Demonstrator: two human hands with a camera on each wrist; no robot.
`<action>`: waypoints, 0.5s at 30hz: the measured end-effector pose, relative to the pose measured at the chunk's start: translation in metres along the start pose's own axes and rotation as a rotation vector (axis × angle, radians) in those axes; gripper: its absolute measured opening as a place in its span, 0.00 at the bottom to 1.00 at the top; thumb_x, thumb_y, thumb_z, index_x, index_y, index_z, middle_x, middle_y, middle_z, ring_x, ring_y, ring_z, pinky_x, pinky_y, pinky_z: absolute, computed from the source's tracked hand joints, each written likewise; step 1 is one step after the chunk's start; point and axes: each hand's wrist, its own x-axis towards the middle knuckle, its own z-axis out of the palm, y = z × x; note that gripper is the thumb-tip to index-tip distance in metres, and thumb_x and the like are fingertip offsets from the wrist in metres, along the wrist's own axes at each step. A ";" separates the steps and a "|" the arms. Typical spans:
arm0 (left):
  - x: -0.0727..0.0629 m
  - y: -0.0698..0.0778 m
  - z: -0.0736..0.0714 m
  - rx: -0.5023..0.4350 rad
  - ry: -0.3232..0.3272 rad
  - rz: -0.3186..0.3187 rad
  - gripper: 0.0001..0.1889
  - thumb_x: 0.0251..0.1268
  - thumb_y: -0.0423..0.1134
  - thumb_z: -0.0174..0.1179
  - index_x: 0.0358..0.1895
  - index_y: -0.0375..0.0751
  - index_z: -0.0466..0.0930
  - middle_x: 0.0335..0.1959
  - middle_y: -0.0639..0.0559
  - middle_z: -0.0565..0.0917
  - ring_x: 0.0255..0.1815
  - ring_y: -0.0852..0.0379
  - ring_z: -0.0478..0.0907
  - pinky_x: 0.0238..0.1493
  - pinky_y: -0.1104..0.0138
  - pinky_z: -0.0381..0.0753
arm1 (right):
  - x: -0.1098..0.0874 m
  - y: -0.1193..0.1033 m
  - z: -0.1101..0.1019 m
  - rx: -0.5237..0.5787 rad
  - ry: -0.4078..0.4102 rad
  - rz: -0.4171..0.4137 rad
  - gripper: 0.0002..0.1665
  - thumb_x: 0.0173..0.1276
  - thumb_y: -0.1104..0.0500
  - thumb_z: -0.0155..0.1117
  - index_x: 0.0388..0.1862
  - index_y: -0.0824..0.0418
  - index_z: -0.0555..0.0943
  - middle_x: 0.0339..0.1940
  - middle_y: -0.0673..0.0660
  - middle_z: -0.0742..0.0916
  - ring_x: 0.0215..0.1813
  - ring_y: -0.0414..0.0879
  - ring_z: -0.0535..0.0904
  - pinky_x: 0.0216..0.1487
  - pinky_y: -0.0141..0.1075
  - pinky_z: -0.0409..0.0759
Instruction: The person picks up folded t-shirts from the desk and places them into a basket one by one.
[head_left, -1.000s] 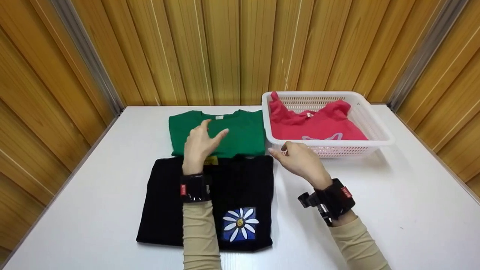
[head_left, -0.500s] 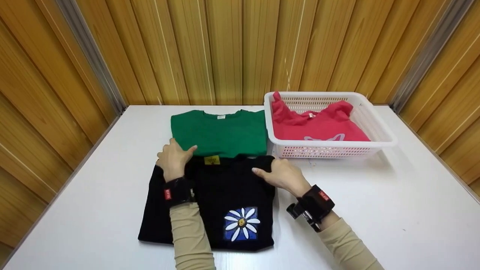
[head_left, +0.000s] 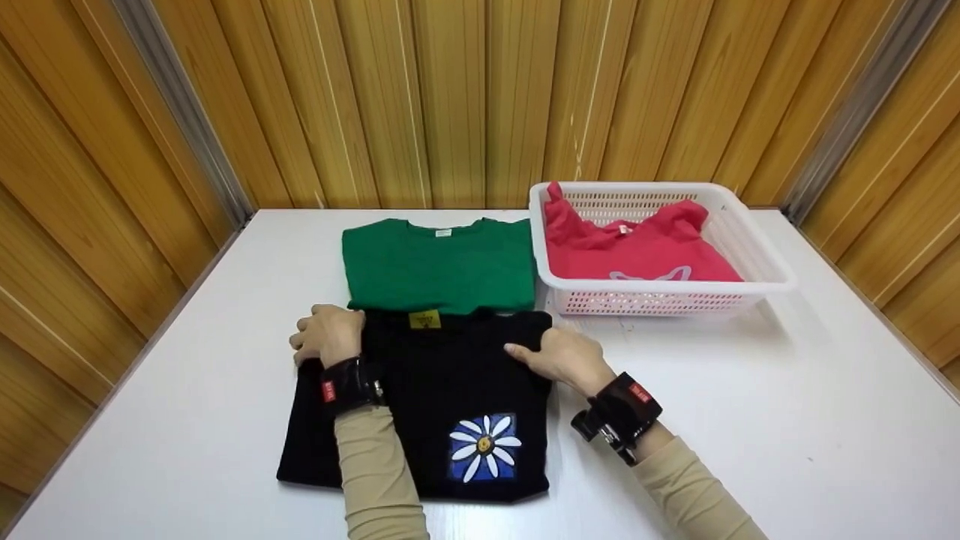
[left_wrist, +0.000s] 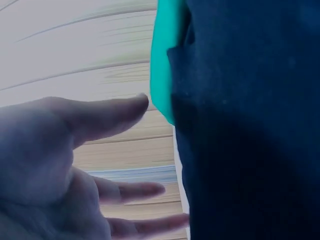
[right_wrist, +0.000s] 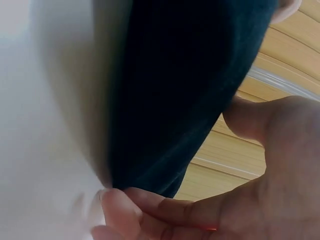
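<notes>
A folded black T-shirt [head_left: 435, 390] with a daisy print lies on the white table in the head view. At its upper left corner is my left hand [head_left: 328, 336]; in the left wrist view the thumb and fingers [left_wrist: 142, 192] extend towards the dark cloth's edge, with a gap under the thumb. My right hand [head_left: 566, 356] grips the upper right corner, thumb on top. The right wrist view has the fingers [right_wrist: 170, 210] at the edge of the black cloth [right_wrist: 185, 85], near the table surface. A folded green T-shirt [head_left: 442, 270] lies just behind the black one.
A white plastic basket [head_left: 667, 286] stands at the back right beside the green shirt, with a red garment [head_left: 630, 255] inside. Wood-patterned panels [head_left: 450, 105] rise behind the table [head_left: 720, 390] and on both sides.
My left hand has come back and left from over the green shirt to the black shirt's upper left corner. My right hand has moved from near the basket to grip the upper right corner.
</notes>
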 end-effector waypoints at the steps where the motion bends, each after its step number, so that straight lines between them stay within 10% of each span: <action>1: 0.001 -0.001 -0.001 0.000 -0.007 -0.012 0.37 0.66 0.50 0.52 0.68 0.25 0.54 0.66 0.22 0.58 0.67 0.22 0.53 0.61 0.29 0.54 | 0.000 0.000 0.000 0.000 -0.003 0.005 0.42 0.63 0.28 0.50 0.40 0.67 0.83 0.42 0.63 0.87 0.41 0.53 0.81 0.39 0.50 0.78; 15: 0.004 -0.008 -0.005 -0.036 -0.093 -0.091 0.38 0.64 0.50 0.55 0.69 0.25 0.55 0.67 0.22 0.59 0.68 0.27 0.57 0.62 0.33 0.58 | 0.001 0.000 0.002 0.006 -0.017 0.012 0.43 0.62 0.27 0.50 0.39 0.66 0.83 0.39 0.62 0.86 0.35 0.50 0.79 0.35 0.46 0.76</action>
